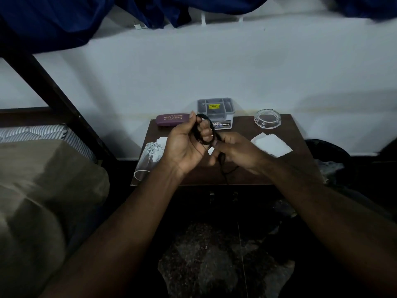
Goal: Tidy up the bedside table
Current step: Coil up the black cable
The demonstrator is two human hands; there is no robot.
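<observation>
- Black cord (209,121) is held in the air over the middle of the bedside table (243,125), looped into a small coil, not resting on the top.
- Left hand (184,147) has its fingers curled through the coil and grips the loops.
- Right hand (238,152) pinches the cord just beside the coil; the loose tail hangs from it toward the table's front edge.
- Handling guess: light, thin, limp. It won't hold its shape, so the loops probably spring open or tangle if let go. Not fragile, maybe a bit slick.
- Best hold: across the whole bundle of loops with one hand, the free end guided between thumb and finger of the other. Can't tell what plug or end it has.
- Also on the table: purple glasses case (173,119) back left, grey divided organiser box (215,114) back centre behind the hands, glass ashtray (267,121) back right, white tissues (271,145) on the right.
- Clear container (148,155) lies tipped at the left edge, with something white by it; glass or plastic, can't tell.
- Risk: the dangling tail could snag on the table's front edge.
</observation>
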